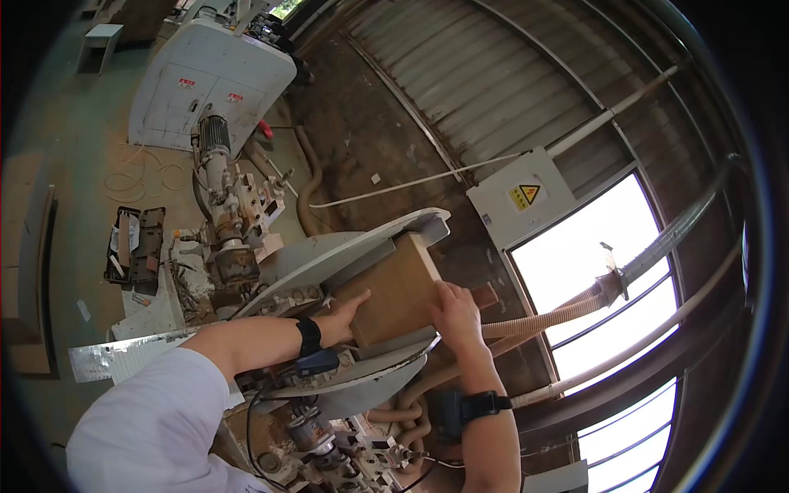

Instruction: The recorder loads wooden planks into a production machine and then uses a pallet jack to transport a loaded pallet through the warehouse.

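One thick wooden panel [390, 297] lies between an upper curved grey plate [349, 253] and a lower curved plate [382, 374] of a machine, with a hand at either side. The right hand [457, 315] has its fingers bent over the panel's pale edge, closed on it, though its thumb is hidden. The left hand [339, 322] lays its thumb against the opposite side; its other fingers are mostly out of sight, so how far they close cannot be told. The step in hand looks like steadying or lining up the panel, and a next move would call for both hands shifting together, well away from the machinery. What bears the panel from below is hidden. Around it, ribbed hoses [542, 320] run toward a bright window [596, 255], and a grey electrical box [530, 193] hangs on the brown wall. To the left, a motor [214, 135] stands before a white machine cabinet [205, 86], and an open toolbox [149, 246] lies near it, with green floor [78, 177] beyond.
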A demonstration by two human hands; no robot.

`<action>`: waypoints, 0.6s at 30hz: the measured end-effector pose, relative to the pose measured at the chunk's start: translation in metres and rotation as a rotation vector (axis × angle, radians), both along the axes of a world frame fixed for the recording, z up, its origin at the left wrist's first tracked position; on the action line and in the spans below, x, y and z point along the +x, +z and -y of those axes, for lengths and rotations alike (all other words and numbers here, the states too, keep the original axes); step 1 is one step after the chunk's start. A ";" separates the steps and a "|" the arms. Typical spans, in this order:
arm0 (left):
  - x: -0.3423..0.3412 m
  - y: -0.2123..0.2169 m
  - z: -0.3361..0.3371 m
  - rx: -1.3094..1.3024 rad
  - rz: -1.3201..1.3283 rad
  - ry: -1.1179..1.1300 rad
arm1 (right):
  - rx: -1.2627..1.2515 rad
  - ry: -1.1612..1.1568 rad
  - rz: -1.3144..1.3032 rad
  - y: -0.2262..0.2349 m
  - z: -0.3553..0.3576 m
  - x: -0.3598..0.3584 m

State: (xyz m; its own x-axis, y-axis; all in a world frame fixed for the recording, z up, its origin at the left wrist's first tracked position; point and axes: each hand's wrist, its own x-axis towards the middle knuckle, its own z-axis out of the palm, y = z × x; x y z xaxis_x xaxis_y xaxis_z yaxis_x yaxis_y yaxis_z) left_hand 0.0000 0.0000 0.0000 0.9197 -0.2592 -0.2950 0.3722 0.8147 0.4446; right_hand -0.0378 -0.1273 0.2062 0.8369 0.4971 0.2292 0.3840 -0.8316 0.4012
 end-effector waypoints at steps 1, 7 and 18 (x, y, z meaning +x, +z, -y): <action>-0.008 -0.006 -0.003 -0.048 0.033 -0.032 | 0.137 0.013 -0.081 -0.008 0.000 -0.004; -0.061 0.012 -0.008 0.271 0.031 -0.009 | 0.668 0.169 -0.134 -0.016 0.027 -0.069; -0.454 -0.044 -0.227 0.210 0.095 0.316 | 1.719 0.126 -0.272 -0.234 0.084 -0.356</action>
State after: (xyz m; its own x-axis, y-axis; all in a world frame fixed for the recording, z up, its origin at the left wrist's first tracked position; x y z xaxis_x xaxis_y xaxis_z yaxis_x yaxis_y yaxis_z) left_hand -0.4542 0.2266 -0.0441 0.9702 0.0985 -0.2212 0.0664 0.7704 0.6341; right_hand -0.3934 -0.2110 -0.0283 0.9165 -0.0811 0.3918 0.3750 -0.1675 -0.9118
